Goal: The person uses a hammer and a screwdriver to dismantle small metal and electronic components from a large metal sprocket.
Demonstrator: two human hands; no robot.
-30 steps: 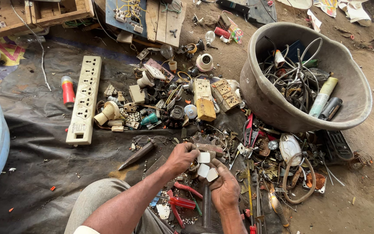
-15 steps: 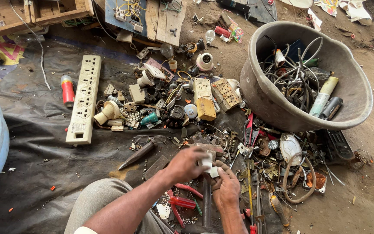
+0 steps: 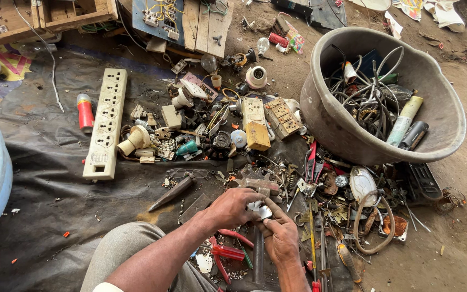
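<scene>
Small white part (image 3: 259, 208), pinched between left hand (image 3: 232, 208), right hand (image 3: 280, 238)

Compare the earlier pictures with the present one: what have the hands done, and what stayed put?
The left hand and right hand have closed together around the small white part, which both now grip. The white power strip, the grey tub of wires and the scattered scrap stayed put.
</scene>
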